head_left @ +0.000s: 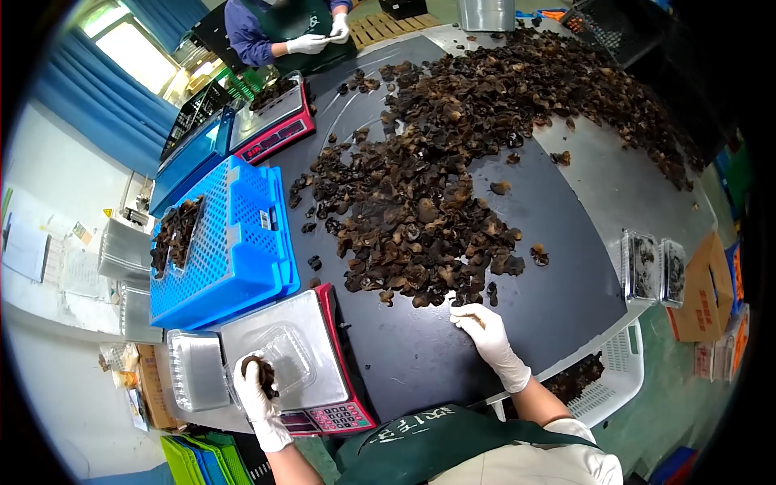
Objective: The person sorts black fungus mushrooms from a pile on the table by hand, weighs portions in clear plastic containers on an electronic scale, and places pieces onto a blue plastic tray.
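Note:
My left hand, in a white glove, is closed around a few dark brown wood ear mushrooms. It is at the left front of the scale, beside a clear plastic tray lying on the metal plate. My right hand, also gloved, reaches to the near edge of a large heap of wood ear mushrooms on the dark tabletop. Its fingers are extended and slightly apart, with nothing visible between them.
Left of the heap, a blue crate carries a filled tray of mushrooms. Stacked clear trays stand left of my scale. Across the table a gloved person works near a second red scale. A white basket sits below the right edge.

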